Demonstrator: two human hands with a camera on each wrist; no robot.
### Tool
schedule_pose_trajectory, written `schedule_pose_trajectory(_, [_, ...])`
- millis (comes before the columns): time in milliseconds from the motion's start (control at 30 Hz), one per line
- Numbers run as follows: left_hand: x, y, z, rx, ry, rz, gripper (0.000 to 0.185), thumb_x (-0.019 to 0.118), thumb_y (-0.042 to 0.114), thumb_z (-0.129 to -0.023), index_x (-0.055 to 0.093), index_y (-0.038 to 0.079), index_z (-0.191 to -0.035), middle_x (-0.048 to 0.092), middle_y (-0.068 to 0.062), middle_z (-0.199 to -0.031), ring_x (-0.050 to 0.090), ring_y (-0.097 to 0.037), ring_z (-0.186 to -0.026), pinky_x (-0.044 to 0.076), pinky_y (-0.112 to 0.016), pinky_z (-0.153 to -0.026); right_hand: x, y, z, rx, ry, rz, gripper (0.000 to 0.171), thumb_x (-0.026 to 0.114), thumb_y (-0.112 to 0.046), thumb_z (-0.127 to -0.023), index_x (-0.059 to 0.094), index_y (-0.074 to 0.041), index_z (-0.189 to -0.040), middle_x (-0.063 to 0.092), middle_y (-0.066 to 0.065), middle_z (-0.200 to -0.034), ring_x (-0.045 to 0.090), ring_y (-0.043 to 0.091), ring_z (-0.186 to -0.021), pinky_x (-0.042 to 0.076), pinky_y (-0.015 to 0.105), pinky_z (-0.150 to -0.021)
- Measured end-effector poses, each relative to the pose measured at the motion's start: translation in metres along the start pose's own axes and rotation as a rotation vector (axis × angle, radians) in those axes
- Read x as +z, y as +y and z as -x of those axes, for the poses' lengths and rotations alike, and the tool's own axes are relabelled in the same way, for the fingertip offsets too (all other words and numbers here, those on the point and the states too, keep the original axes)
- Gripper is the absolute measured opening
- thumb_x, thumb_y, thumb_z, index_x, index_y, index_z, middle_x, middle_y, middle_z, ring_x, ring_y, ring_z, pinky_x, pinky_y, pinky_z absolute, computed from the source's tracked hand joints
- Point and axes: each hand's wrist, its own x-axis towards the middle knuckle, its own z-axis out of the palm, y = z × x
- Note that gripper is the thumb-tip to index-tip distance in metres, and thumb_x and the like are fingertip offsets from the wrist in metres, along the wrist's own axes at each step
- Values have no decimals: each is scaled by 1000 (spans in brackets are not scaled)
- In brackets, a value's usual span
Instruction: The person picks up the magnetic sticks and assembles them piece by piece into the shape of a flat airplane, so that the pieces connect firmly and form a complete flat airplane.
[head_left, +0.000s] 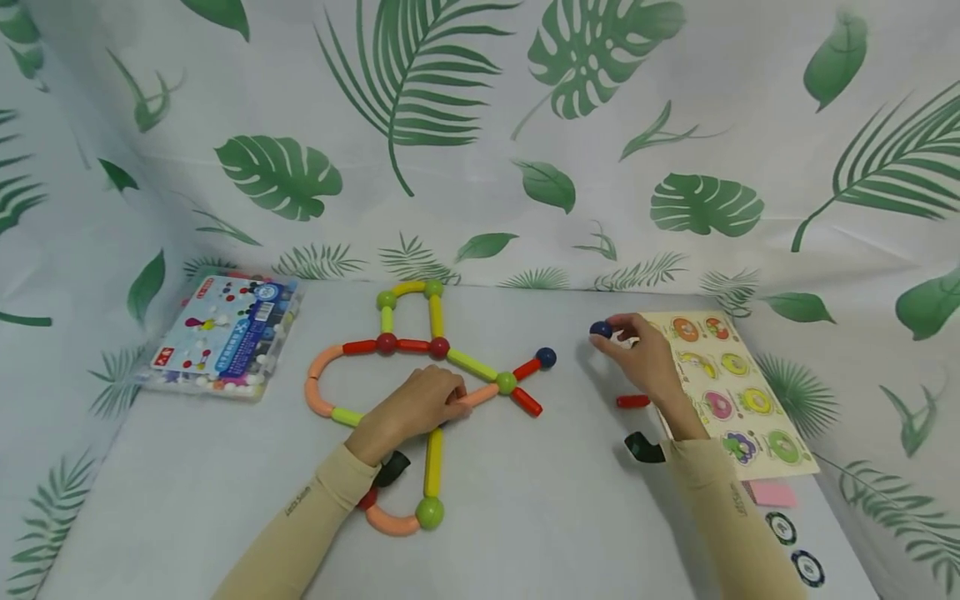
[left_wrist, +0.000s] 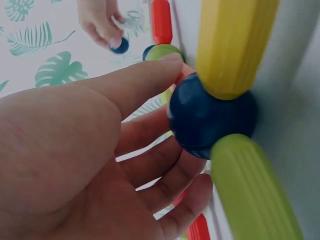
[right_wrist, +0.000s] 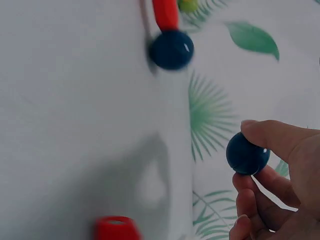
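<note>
Two fingertips of your right hand (head_left: 643,357) pinch the blue ball (head_left: 601,329) (smooth, light, likely slippery); grip across its middle. Your left hand (head_left: 417,406) rests relaxed on the rod figure (head_left: 472,365).

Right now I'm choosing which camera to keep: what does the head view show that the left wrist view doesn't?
Head only: the whole rod figure, the box, the puzzle board and a loose red rod.
Left wrist only: a blue ball joint hidden beside the left hand.
Both: the right hand pinching a blue ball.
</note>
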Motion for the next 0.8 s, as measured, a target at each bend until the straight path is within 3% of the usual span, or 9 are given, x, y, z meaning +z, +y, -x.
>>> schedule_pose_trajectory(133, [-1, 8, -4, 24, 55, -14, 13, 72, 20, -95, 73, 7, -97, 65, -1, -81, 54, -16, -78, 45, -34, -83, 11, -3, 32, -28, -36, -21, 45, 74, -41, -93, 63, -12, -125, 66, 7, -116, 54, 20, -102, 41, 25, -79])
schedule_pose_trajectory(333, [0, 27, -19, 144, 128, -91, 14, 72, 18, -95, 73, 6, -102, 68, -5, -93, 53, -18, -86, 48, -30, -79, 28, -8, 66, -55, -73, -54, 41, 79, -38, -89, 64, -15, -120, 67, 5, -107, 56, 19, -98, 42, 23, -78])
schedule_pose_trajectory(467, [3, 40, -33, 206, 85, -117, 17, 76, 16, -92, 73, 6, -106, 69, -7, -99, 53, -21, -93, 47, -32, -83, 39, -12, 81, -52, -98, -77, 40, 81, -36, -87, 65, -17, -119, 67, 2, -102, 56, 18, -95, 42, 23, -76])
schedule_pose_trajectory(667, [11, 55, -51, 205, -23, -156, 24, 77, 16, -91, 74, 8, -114, 67, -6, -109, 52, -21, -103, 46, -34, -94, 51, -17, 95, -36, -129, -101, 41, 82, -35, -86, 66, -18, -119, 66, 0, -101, 56, 18, -93, 43, 24, -77])
schedule_pose_trajectory(800, [21, 61, -62, 234, -51, -233, 25, 78, 16, -90, 76, 9, -115, 66, -6, -111, 52, -21, -107, 46, -34, -96, 54, -17, 102, -34, -137, -134, 41, 83, -37, -85, 67, -19, -117, 65, 0, -99, 55, 18, -93, 43, 24, -76])
